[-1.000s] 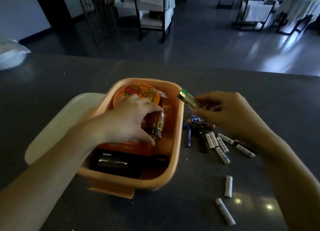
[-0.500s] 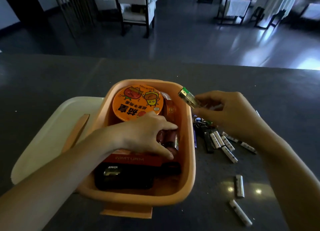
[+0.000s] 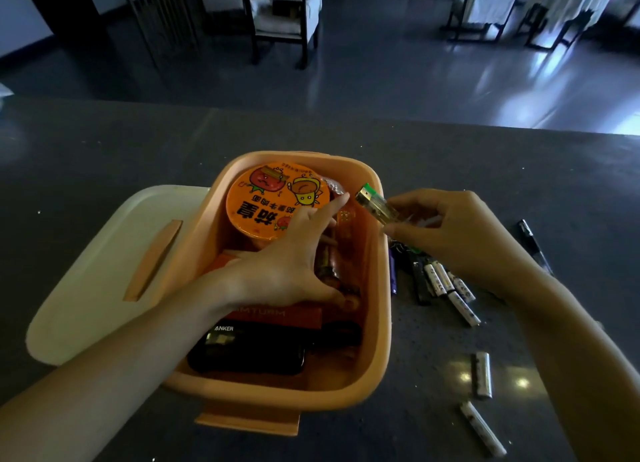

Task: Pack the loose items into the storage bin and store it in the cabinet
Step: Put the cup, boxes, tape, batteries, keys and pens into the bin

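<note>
Head view: right hand (image 3: 460, 233) pinches lighter (image 3: 375, 207) by its body — probably light, rigid, slick; left hand (image 3: 287, 264) spread open inside bin (image 3: 277, 397).

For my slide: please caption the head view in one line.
Right hand holds a lighter at the orange bin; left hand reaches inside; batteries lie beside it.

The left hand (image 3: 287, 271) and right hand (image 3: 460, 233) are showing bare, fingers slender; the left forearm (image 3: 121, 368) and right forearm (image 3: 571, 340) are running bare to the picture's edge.
</note>
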